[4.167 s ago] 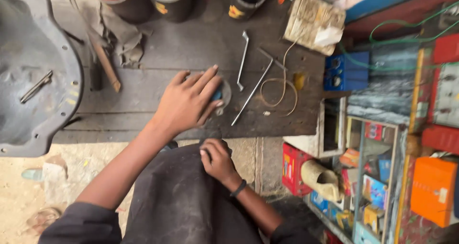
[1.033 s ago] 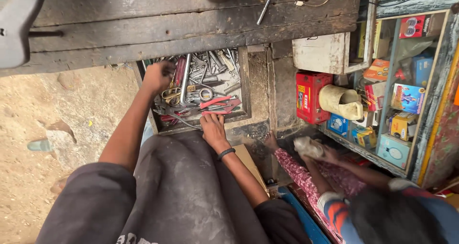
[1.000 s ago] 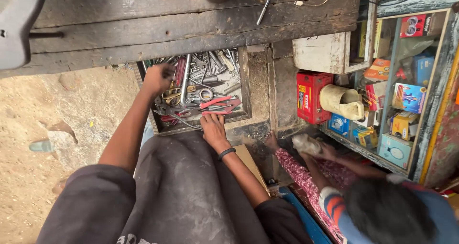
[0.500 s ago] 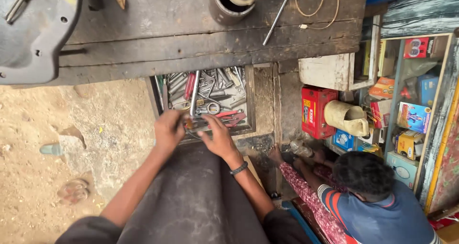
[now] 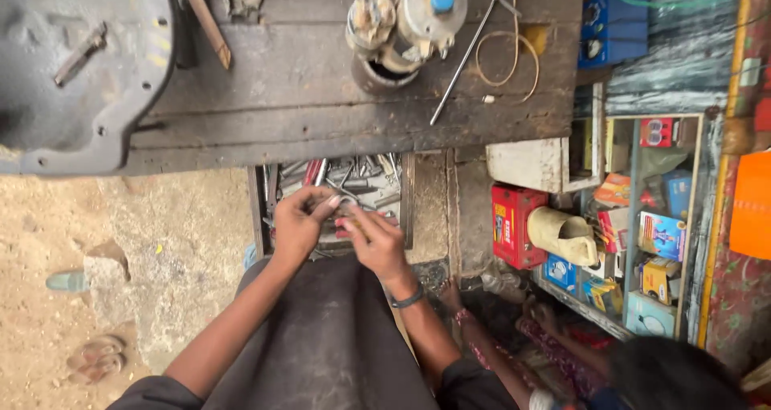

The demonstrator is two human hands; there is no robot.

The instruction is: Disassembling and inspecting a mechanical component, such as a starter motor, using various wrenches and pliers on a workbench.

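Observation:
My left hand (image 5: 299, 222) and my right hand (image 5: 376, 240) meet above an open drawer (image 5: 259, 205) set under the workbench. Between their fingertips they pinch a small metal part (image 5: 345, 210); its exact shape is hidden by the fingers. The drawer is full of several spanners, pliers and other hand tools (image 5: 357, 173), some with red grips. A dark band sits on my right wrist. My dark-clothed lap fills the view below the hands.
The dark wooden workbench (image 5: 305, 89) carries a large grey metal cover (image 5: 80, 73), a round metal assembly (image 5: 409, 16), a thin rod (image 5: 458, 61) and a wire loop (image 5: 506, 53). Right: red box (image 5: 514, 225), shelves of cartons (image 5: 650, 233). Another person (image 5: 658, 374) crouches lower right. Sandals (image 5: 96, 358) lie left.
A second ago my left hand reached into the drawer. Both hands have since come together on the small part just in front of it, and the view has tilted up over the bench.

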